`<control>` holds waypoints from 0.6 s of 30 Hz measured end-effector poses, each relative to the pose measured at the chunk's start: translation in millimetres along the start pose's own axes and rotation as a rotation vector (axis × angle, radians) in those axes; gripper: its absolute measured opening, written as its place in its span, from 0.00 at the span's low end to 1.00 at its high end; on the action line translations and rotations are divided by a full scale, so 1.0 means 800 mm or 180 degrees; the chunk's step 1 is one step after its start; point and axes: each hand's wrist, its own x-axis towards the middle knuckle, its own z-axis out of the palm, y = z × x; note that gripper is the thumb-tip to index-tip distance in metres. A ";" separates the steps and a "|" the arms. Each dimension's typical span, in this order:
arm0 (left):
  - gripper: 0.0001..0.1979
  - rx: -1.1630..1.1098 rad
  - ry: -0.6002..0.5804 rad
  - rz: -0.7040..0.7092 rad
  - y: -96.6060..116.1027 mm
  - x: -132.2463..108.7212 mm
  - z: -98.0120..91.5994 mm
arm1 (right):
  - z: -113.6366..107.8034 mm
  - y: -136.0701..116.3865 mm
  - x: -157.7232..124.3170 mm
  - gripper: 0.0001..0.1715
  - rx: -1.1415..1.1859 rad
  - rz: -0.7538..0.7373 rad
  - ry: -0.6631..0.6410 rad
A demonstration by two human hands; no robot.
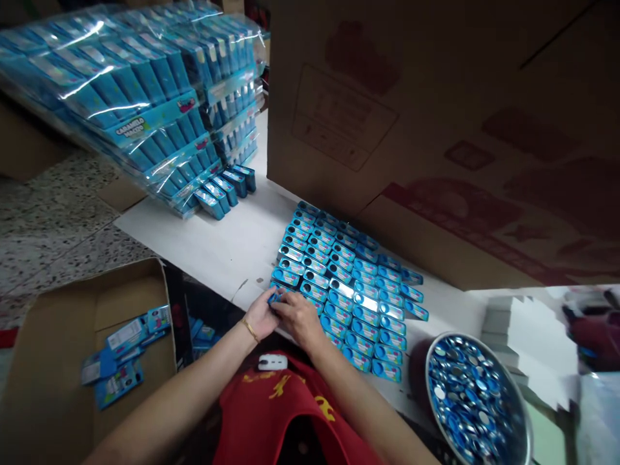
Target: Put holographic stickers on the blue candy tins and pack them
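Close to the front edge of the white table, my left hand (260, 314) has its fingers closed around a small blue box (275, 298), which is mostly covered. My right hand (301, 318) meets it there, with bent fingers pressed on the same box. Just beyond and to the right stand rows of blue boxes (339, 316) packed side by side. Many show a dark round opening at one end of the top; several nearer ones have a blue disc there. A round metal bowl (527, 423) at the right holds many shiny blue and silver discs (477, 394).
Plastic-wrapped stacks of blue boxes (159, 123) stand at the back left, with several loose boxes (225, 190) before them. A large cardboard carton (387, 129) borders the far side. An open carton (48, 336) at lower left holds flat blue packs (121, 349).
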 end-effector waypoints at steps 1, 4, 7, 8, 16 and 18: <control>0.10 -0.0014 0.0046 0.0005 -0.003 0.001 0.002 | 0.002 0.002 -0.002 0.13 0.0157 0.0014 0.0132; 0.09 -0.0021 0.0186 0.0009 -0.005 0.001 0.001 | -0.005 0.021 -0.005 0.12 0.0691 0.0585 0.0585; 0.08 0.0073 0.0185 -0.0062 -0.001 -0.002 -0.004 | -0.024 0.049 0.002 0.10 0.0436 0.1538 0.0780; 0.08 0.0131 0.0172 -0.0058 0.001 -0.004 -0.006 | -0.030 0.057 0.007 0.09 0.0139 0.1789 0.0647; 0.10 0.0863 0.0328 0.0352 0.003 -0.017 -0.011 | -0.027 0.093 0.063 0.22 -0.1114 0.2672 -0.0625; 0.12 0.1085 0.0319 0.0483 0.001 -0.019 -0.010 | -0.028 0.097 0.068 0.28 -0.1140 0.2742 -0.0698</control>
